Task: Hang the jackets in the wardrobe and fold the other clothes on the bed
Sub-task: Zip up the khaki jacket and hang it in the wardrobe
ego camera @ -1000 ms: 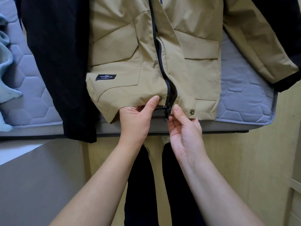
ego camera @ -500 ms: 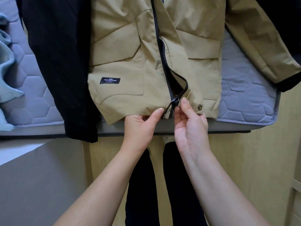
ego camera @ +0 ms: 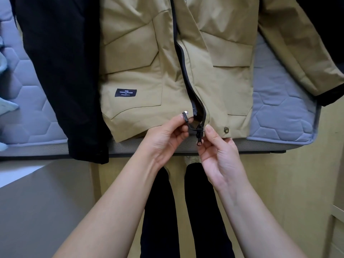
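Tan jacket, matte woven shell, flat on hex-quilted bed ahead of hands. Left hand pinches black zipper pull; right hand pinches metal slider. Black sleeve drapes left.

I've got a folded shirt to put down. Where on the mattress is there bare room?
Free: the grey quilted mattress between the tan zip-front jacket and its right sleeve; another patch left of the black garment, bordered by pale blue cloth. Crowded: the middle, where the left hand and right hand work the zipper.
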Motion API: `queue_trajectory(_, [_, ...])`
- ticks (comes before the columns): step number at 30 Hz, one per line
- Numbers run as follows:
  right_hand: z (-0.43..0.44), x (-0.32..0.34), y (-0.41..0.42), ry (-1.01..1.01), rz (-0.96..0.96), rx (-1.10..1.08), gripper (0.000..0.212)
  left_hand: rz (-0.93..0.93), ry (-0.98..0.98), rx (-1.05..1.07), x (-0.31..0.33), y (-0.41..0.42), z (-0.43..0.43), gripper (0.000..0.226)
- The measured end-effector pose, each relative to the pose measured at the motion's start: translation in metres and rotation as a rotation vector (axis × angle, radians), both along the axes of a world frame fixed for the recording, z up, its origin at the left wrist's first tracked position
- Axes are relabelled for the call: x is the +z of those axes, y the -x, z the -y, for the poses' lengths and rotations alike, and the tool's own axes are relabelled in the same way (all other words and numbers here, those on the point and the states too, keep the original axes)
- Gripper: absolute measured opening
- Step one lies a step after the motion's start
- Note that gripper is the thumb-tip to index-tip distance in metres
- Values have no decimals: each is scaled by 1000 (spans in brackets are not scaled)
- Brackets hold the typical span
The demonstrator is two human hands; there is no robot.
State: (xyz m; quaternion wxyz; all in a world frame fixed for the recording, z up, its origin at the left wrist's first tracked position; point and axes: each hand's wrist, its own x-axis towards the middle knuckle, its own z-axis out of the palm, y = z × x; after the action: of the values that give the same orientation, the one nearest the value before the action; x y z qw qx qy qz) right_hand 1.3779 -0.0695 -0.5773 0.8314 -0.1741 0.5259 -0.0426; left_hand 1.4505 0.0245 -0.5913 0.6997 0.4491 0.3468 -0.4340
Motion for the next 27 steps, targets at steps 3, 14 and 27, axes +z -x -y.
queue_trajectory(3, [4, -2, 0, -4, -20, 8, 21, -6, 10, -52, -5, -4, 2, 20])
queue_trajectory(14, [4, -6, -5, -65, -40, -89, 32, 577, -407, -354, 15, -4, 0, 19])
queue_trajectory(27, [7, -6, -9, -17, -16, -121, 26, 685, -363, -400, 16, -7, 8, 33])
